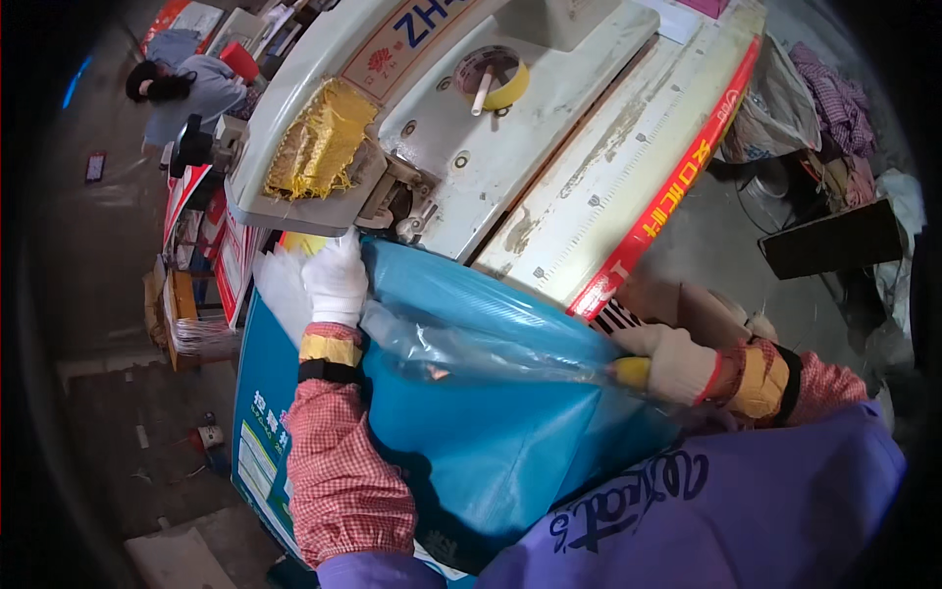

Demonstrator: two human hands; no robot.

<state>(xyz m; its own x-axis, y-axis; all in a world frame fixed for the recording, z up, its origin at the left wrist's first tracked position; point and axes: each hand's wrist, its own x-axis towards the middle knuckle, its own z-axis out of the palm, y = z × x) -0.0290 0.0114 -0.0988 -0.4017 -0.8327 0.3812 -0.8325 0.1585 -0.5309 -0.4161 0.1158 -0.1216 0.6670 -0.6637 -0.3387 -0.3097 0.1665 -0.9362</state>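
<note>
A large blue woven plastic sack (481, 442) lies across my front, its upper edge folded against the sewing machine (432, 128). Along the fold runs a clear plastic liner (442, 344). My left hand (337, 280), in a white glove, is closed at the sack's left upper edge, just below the machine's head; its fingertips are partly hidden there. My right hand (677, 363), in a pale knit glove, grips the gathered right end of the sack and liner. Something yellow (631, 372) shows at its fingers; I cannot tell what it is.
A yellow tape roll (503, 86) with a white stick lies on the machine bed. A white panel with a red strip (677, 187) extends beside it. Stacked printed sacks (235, 265) stand at left. A co-worker (191, 93) is at far left; bundled cloth (834, 98) lies at right.
</note>
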